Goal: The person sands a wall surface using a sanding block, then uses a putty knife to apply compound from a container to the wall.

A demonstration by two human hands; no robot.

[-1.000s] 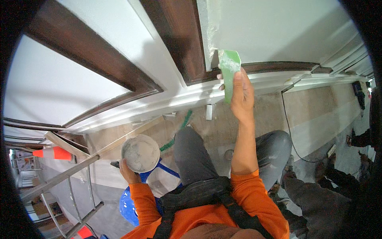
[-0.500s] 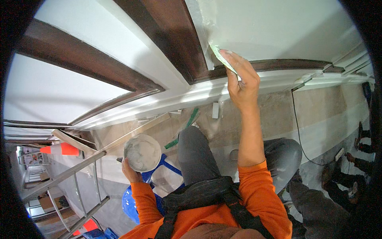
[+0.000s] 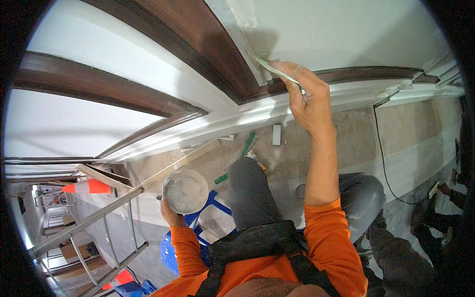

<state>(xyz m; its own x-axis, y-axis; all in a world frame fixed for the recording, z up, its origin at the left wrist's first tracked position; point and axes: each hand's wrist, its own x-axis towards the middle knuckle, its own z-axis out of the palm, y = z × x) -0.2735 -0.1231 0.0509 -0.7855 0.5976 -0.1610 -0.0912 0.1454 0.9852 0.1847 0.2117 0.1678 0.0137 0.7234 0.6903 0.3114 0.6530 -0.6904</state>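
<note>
My right hand (image 3: 311, 94) pinches a thin, pale green putty spreader (image 3: 278, 71), seen edge-on. The spreader's far end meets the white panel (image 3: 341, 34) at its lower left corner, beside the dark brown wood trim (image 3: 217, 54). Shiny white smears show along the panel's edge. Lower left, my left hand (image 3: 171, 214) grips the side of a round tub (image 3: 186, 191) with whitish paste in it. A small dark tip of something pokes out near that hand; I cannot make out what it is.
A metal ladder (image 3: 106, 218) lies along the left, by orange-and-white cones (image 3: 91, 186). Below the tub are a blue-framed object (image 3: 213, 218) and a blue rounded one (image 3: 169, 252). A black cable (image 3: 380, 148) runs along the right. Other people (image 3: 440, 213) are at far right.
My right hand and the spreader's tip have moved slightly toward the trim corner. The whole view has shifted a little, and the tub sits slightly farther right in it.
</note>
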